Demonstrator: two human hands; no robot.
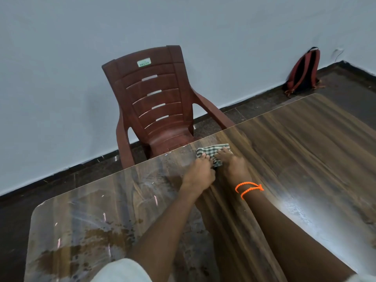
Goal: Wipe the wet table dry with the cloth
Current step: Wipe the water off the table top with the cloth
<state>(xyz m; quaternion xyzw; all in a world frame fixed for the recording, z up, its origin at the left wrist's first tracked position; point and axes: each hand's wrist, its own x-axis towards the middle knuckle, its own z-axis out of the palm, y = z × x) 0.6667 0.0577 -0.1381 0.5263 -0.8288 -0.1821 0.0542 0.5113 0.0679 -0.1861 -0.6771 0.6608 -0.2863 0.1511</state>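
Observation:
A green-and-white checked cloth [211, 151] lies folded on the wooden table [305, 143] near its far edge. Both of my hands press down on it side by side. My left hand [200, 173] covers the cloth's near left part with its fingers stretched forward. My right hand [234, 163], with an orange band on the wrist, lies flat on the right part. Water patches and droplets [97, 239] shine on the near left of the tabletop. A smeared wet film [154, 176] shows left of my hands.
A maroon plastic chair [154, 102] stands just beyond the table's far edge, facing me. A red and black backpack [303, 72] leans against the pale wall at the back right. Dark floor surrounds the table. Light glares on the tabletop's right side.

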